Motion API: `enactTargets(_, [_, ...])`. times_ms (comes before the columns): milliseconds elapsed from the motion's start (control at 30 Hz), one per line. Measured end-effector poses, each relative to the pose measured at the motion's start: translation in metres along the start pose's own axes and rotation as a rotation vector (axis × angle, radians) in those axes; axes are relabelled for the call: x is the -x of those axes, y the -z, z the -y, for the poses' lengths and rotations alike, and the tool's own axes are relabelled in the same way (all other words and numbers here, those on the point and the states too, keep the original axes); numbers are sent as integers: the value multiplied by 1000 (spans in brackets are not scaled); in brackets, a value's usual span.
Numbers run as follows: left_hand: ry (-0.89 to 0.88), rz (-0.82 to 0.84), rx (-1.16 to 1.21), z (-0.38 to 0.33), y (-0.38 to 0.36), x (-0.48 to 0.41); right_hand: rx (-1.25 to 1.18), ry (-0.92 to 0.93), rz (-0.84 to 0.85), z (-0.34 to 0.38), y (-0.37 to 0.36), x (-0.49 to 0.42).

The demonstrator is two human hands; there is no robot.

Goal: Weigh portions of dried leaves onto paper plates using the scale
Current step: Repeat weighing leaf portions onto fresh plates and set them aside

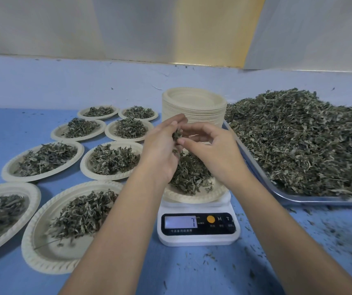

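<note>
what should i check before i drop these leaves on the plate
1. Plate seated on scale: ok.
2. Left hand holds clump above plate: ok.
3. Right hand grips clump too: cannot tell.
4. Hands off the plate: cannot tell, the left hand hides part of it.
5. Display reading: cannot tell, only a 7 is clear.
6. Tray has leaves left: ok.
</note>
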State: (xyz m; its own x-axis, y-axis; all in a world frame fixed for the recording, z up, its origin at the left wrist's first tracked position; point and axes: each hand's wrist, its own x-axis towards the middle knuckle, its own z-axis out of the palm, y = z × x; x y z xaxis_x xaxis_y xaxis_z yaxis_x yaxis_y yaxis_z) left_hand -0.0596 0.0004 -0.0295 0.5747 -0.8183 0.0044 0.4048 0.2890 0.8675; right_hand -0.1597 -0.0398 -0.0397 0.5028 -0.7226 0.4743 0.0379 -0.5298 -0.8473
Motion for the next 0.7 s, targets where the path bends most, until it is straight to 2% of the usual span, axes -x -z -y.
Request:
enactTargets(433, [-17, 129, -158, 4, -10, 10, -25, -52, -121, -6, -3, -1])
enactTargets(700, [-10, 115, -124, 4, -9, 9, -54, -78, -112, -6, -3, 0])
